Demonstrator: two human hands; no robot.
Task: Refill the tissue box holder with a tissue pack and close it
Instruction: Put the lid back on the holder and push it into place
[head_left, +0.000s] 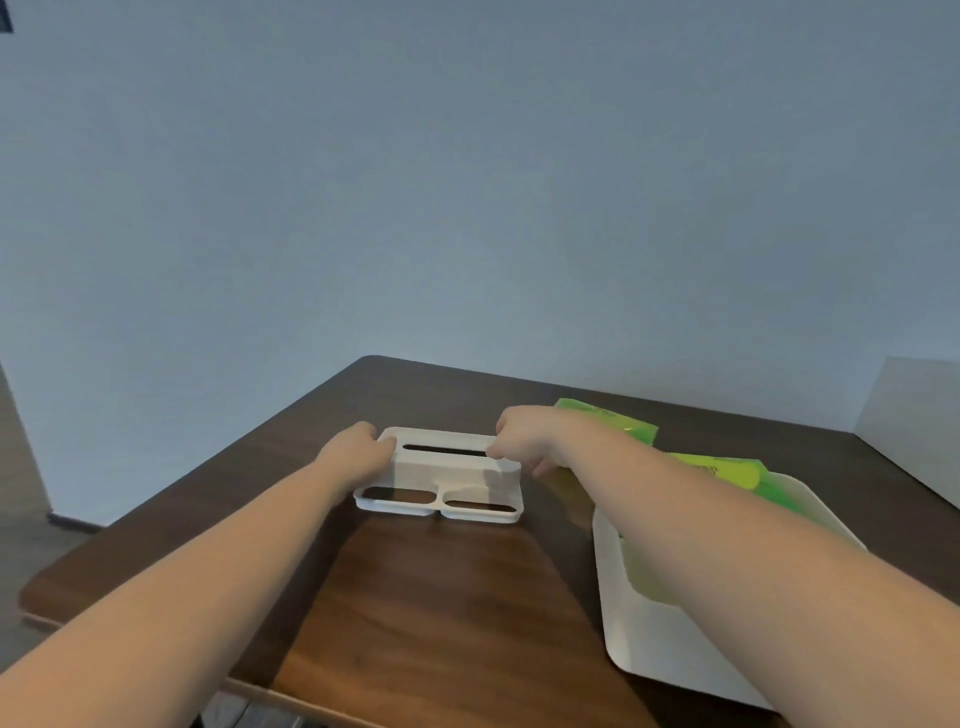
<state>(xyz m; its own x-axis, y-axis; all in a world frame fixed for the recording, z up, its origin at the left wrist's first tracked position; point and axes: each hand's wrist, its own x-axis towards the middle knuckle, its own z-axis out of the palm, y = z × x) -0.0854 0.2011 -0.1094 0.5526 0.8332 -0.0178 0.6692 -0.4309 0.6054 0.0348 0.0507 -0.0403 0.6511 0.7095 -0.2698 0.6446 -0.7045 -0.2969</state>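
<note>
Both hands, left (358, 451) and right (524, 434), gripped opposite ends of the white tissue box holder (441, 480) on the desk (441, 597); green tissue packs (631, 426) lay far right.

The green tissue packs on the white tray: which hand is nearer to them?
The right hand. It grips the right end of the tissue box holder, just beside the green tissue packs. The left hand grips the holder's left end, farther away.

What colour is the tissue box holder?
The tissue box holder is white, seen best in the head view, between both hands.
</note>
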